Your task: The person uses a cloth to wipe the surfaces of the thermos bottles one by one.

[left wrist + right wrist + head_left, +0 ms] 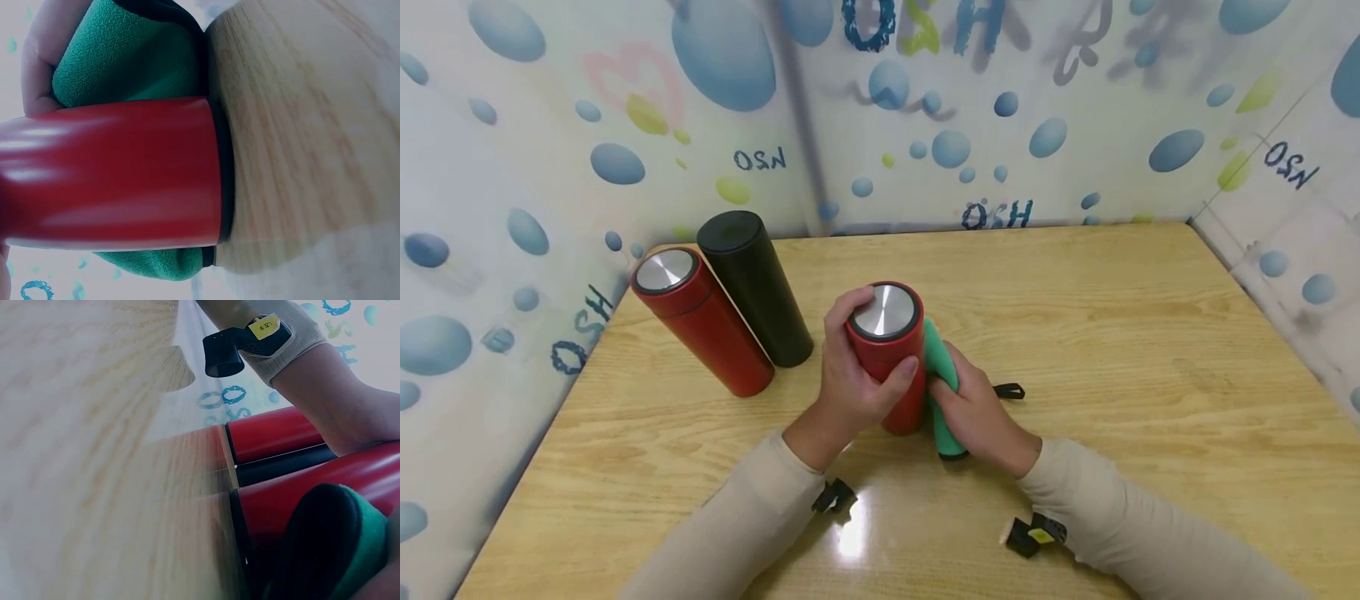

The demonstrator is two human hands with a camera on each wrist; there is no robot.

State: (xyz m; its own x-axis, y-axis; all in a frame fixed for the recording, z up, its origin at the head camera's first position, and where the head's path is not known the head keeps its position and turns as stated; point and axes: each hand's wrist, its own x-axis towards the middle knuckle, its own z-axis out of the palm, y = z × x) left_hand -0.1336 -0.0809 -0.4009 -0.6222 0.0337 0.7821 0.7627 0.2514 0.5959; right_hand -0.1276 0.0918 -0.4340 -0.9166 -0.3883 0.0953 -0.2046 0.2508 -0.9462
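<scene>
A red thermos bottle (pixel 886 354) with a shiny silver lid stands upright on the wooden table. My left hand (pixel 850 379) grips its upper part, thumb in front and fingers round the far left side. In my right hand (pixel 979 417) a green cloth (pixel 939 358) with black edging is bunched against the bottle's right side. The left wrist view shows the cloth (pixel 134 56) showing on both sides of the red bottle (pixel 119 175), behind it. From the right wrist, a folded end of the cloth (pixel 369 531) overlaps the bottle's lower body.
To the left, a second red thermos bottle (pixel 711 325) stands beside a black one (pixel 758 292). A black loop (pixel 1010 391) sticks out past my right hand. Patterned walls border the wooden table (pixel 1120 333) at the back and sides.
</scene>
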